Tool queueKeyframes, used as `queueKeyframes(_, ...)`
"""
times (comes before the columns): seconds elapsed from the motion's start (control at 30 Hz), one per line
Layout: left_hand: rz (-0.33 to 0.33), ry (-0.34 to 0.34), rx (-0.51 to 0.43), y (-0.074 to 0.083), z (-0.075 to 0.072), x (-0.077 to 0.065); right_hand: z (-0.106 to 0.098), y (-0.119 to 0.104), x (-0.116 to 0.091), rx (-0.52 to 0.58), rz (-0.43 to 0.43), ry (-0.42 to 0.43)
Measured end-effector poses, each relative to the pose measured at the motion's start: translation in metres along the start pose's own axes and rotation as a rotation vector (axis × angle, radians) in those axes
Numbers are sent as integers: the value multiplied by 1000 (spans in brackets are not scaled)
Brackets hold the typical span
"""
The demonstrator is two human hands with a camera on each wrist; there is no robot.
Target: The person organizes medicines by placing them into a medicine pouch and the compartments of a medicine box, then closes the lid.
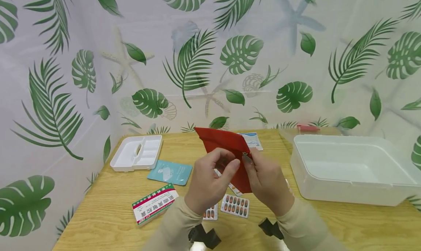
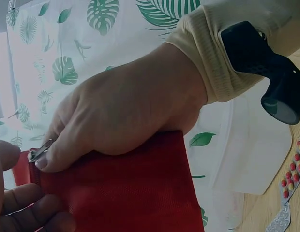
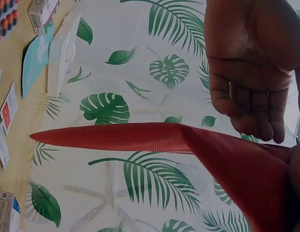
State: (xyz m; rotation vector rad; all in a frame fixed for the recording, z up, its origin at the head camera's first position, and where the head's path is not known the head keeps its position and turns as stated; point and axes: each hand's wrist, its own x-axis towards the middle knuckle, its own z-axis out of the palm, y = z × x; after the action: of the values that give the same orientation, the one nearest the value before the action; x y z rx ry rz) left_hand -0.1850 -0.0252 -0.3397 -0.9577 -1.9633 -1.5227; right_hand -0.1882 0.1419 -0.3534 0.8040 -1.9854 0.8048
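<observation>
A red zip pouch [image 1: 223, 142] is held up over the wooden table, its flat side tilted. My right hand [image 1: 268, 179] grips its right edge, thumb beside the metal zipper pull [image 2: 42, 150] at the corner. In the head view my left hand [image 1: 212, 179] overlaps the front of the pouch, thumb and forefinger bent toward each other with nothing between them. The right wrist view shows the left hand's loosely bent fingers [image 3: 259, 111] just off the red fabric. The inside of the pouch is hidden.
Capsule blister packs [image 1: 235, 206] lie below the hands. To the left are a white-and-green medicine box [image 1: 155, 204], a teal packet [image 1: 171, 172] and a white divided tray [image 1: 126, 153]. A white packet [image 1: 257, 141] lies behind; a large white bin [image 1: 342, 193] stands right.
</observation>
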Motion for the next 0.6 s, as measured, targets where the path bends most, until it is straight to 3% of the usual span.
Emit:
queueKeyframes(0.2,25,41,48,5,3,0,3,-9,0,-40,-74,-18)
queueKeyframes(0.43,-8,91,84,11,6,-2,3,-12,-1,-121,-125,-17)
queueKeyframes(0.6,39,110,70,12,8,-2,2,-12,-2,-148,-130,-18)
